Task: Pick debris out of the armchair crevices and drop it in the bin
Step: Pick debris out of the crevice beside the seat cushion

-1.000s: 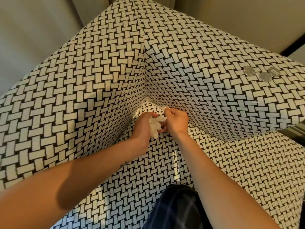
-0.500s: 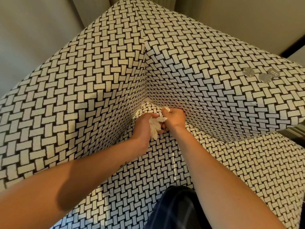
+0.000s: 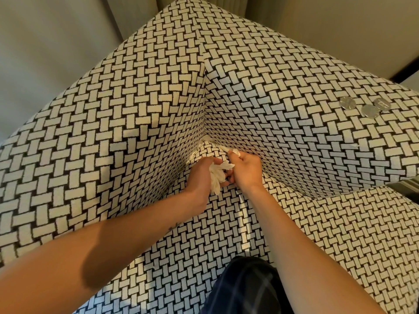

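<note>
Clutching a crumpled white tissue wad (image 3: 217,179) in our left hand (image 3: 200,175), our right hand (image 3: 247,172) pinches a small white scrap (image 3: 235,152) at the black-and-cream woven armchair (image 3: 136,109) crevice

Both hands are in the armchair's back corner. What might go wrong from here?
The white scrap pinched by the right hand at the crevice may tear, leaving bits wedged. The left hand grips a loose tissue wad; pieces might drop, and no bin is in view. The coins on the armrest could get knocked off.
</note>
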{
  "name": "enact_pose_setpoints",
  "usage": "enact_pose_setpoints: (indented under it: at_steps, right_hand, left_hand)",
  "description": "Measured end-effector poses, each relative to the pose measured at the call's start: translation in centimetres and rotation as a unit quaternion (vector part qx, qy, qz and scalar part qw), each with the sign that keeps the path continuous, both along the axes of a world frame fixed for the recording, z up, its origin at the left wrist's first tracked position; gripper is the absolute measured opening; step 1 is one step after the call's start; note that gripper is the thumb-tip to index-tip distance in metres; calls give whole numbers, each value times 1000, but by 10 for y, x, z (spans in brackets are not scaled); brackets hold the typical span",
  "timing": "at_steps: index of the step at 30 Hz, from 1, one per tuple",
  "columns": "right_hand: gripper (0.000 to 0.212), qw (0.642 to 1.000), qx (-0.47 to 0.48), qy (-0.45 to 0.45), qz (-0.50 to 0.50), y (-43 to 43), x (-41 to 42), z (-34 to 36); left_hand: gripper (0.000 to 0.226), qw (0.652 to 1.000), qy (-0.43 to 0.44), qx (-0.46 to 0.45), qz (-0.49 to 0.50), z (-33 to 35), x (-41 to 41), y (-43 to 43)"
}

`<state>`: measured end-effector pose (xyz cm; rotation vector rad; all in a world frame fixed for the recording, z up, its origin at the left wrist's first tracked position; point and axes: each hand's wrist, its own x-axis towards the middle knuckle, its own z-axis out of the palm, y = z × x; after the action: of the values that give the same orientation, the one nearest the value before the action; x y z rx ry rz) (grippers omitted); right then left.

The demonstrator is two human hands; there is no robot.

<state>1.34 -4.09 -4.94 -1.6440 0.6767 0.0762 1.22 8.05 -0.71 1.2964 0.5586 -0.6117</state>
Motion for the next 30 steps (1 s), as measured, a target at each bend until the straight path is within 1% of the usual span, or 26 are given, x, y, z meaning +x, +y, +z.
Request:
enact_pose_setpoints:
  at_steps: [6, 10, 14, 18, 21, 23, 27, 30]
  right_hand:
    - [39, 1000, 14, -24, 1, 0, -8, 8]
    - [40, 1000, 12, -23, -4, 2, -10, 10]
    - [35, 999, -7, -42, -19, 2, -17, 12]
    - [27, 998, 0, -60, -27, 3, -24, 13]
    - [23, 997, 1, -69, -31, 2, -28, 16]
    - [22, 996, -6, -77, -34, 3, -32, 18]
    - [22, 995, -19, -93, -20, 5, -41, 29]
    - [20, 995, -13, -97, -18, 4, -46, 37]
  left_hand:
    - [27, 1000, 0, 13, -18, -4, 2, 1]
    - [26, 999, -1, 17, -27, -6, 2, 0]
    - [25, 999, -1, 11, -34, -5, 1, 1]
    - [25, 999, -7, 18, -50, -4, 0, 2]
    - [30, 999, -11, 19, -46, 0, -1, 1]
    - [36, 999, -6, 20, -42, 1, 0, -1]
    - [33, 999, 1, 13, -35, -2, -1, -1]
    - [37, 999, -8, 7, -36, -8, -1, 0]
